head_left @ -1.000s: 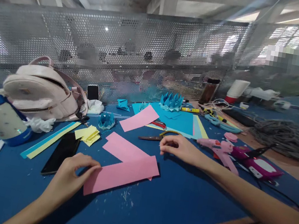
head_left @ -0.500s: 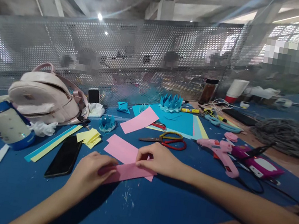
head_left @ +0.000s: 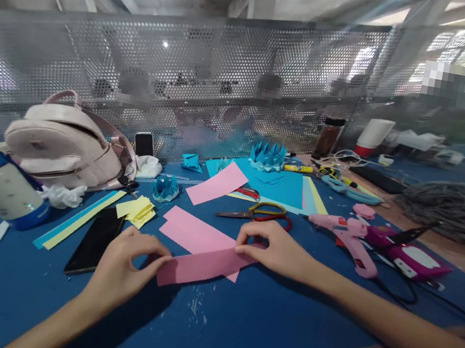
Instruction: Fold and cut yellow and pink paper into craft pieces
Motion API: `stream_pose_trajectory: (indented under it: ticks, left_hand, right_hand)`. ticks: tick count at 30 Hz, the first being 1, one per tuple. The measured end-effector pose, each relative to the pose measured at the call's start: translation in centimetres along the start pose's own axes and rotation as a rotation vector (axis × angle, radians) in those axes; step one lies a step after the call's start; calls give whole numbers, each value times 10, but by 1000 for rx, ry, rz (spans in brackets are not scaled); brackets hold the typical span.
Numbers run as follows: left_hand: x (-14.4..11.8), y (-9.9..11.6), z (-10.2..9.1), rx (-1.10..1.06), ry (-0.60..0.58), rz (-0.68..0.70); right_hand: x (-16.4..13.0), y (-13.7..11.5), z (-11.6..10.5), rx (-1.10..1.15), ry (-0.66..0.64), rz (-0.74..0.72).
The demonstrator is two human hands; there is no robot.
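Note:
A pink paper strip (head_left: 203,263) slants across the blue work surface in front of me, above other pink paper pieces (head_left: 190,231). My right hand (head_left: 275,250) pinches its upper right part between thumb and forefinger. At the strip's left end, the thumb and forefinger of my left hand (head_left: 126,263) close on the top corner. Just beyond my right hand lie scissors (head_left: 257,213) with red and yellow handles. Another pink piece (head_left: 218,184) rests farther back, partly over blue paper sheets (head_left: 288,190).
Left of my hands are a black phone (head_left: 94,242), folded yellow papers (head_left: 138,211), a pale backpack (head_left: 67,139) and a white-and-blue cup (head_left: 4,191). To the right sits a pink glue gun (head_left: 350,237) with its cord. Folded blue paper (head_left: 268,157) stands near the perforated metal screen (head_left: 212,86).
The pink strip has shifted rightward with my right hand. My left hand has moved slightly left, down to the strip's very end, so more of the strip shows.

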State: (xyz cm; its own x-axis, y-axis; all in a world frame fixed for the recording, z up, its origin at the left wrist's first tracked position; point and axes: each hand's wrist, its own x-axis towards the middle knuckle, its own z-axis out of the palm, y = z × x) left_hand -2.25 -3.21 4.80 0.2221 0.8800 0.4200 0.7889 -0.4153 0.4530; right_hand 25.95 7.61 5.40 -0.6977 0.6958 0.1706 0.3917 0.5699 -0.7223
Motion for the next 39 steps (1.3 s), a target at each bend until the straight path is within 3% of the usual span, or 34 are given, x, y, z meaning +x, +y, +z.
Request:
stream_pose_trajectory:
  ticks: [10, 16, 21, 25, 28, 31, 34, 39]
  left_hand:
    - [-16, -10, -12, 39, -13, -80]
    - [-21, -15, -13, 22, -13, -117]
    - [-24, -15, -11, 1, 69, -190]
    - [-17, -10, -7, -73, 58, -229]
    - [-7, -5, -3, -179, 38, -237]
    - [1, -7, -4, -247, 69, -235]
    - [-1, -18, -9, -244, 102, -243]
    - [-12, -36, -12, -171, 6, -275]
  right_hand:
    - [-4, 1, -1, 27, -27, 8]
    - [-10, 11, -13, 38, -29, 50]
    - [-13, 28, -32, 25, 115, 101]
    - [-15, 19, -37, -31, 220, 49]
    - [-15, -1, -27, -126, 130, -71]
    - [-7, -11, -10, -237, 6, -95]
    - [8, -8, 5, -270, -23, -149]
    - [43, 3, 28, -293, -51, -383]
